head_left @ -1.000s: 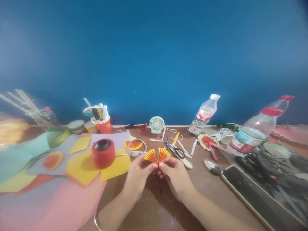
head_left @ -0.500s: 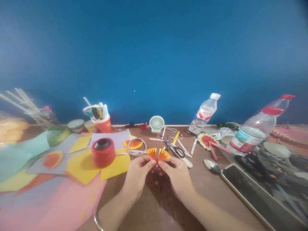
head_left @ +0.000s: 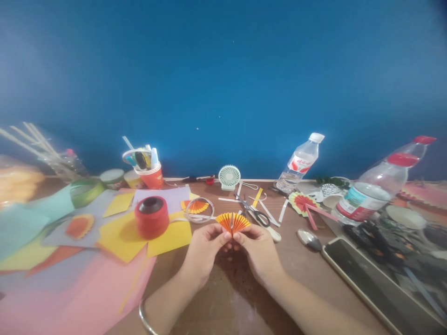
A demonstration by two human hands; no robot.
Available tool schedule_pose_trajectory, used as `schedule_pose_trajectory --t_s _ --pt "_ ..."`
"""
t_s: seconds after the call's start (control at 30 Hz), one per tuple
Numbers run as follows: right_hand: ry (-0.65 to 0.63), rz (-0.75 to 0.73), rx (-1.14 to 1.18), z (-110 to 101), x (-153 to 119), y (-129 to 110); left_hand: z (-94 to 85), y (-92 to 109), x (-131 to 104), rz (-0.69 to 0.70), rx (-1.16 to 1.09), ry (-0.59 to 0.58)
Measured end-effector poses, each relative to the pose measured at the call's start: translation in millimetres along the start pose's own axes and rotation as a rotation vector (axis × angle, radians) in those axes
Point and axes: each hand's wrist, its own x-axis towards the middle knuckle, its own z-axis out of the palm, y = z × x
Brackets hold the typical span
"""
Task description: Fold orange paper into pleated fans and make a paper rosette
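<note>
I see my left hand (head_left: 204,246) and right hand (head_left: 260,246) pinching a pleated orange paper fan (head_left: 240,223), scissors (head_left: 256,213) just beyond, red roll (head_left: 151,223) on yellow paper (head_left: 120,244).

A silvery bangle (head_left: 141,314) on otherwise bare arms (head_left: 174,293)
The left forearm (head_left: 167,302) wears the slim, smooth, shiny, metallic-looking band, its curve running out at the lower edge of view; the right forearm (head_left: 307,300) shows bare, as do the left hand (head_left: 200,253) and right hand (head_left: 261,253), finer details too small to tell
</note>
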Motion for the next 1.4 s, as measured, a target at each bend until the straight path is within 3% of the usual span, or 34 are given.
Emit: schedule_pose_trajectory --t_s 0.27,0.73,0.9,1.13,1.23,1.4 --pt "0.005 0.013 0.050 0.5 -0.8 1.4 5.1 4.2 -1.9 -0.013 -0.044 0.017" --pt "-0.192 0.086 0.134 2.1 -0.6 -4.1 1.6 9.4 -1.7 -0.027 -0.030 0.008" --pt "-0.182 0.076 0.144 2.0 1.1 -5.0 3.1 14.8 -4.9 0.065 0.187 0.024" --pt "-0.089 0.081 0.130 -1.5 2.4 -1.9 3.9 13.8 -12.9 0.379 0.660 0.094" --pt "-0.098 0.076 0.120 -3.9 3.4 -0.6 1.3 14.3 -11.2 0.389 0.713 0.065" --pt "-0.216 0.132 0.109 -2.6 2.4 -4.5 -4.9 15.2 -6.7 0.411 0.714 0.041"
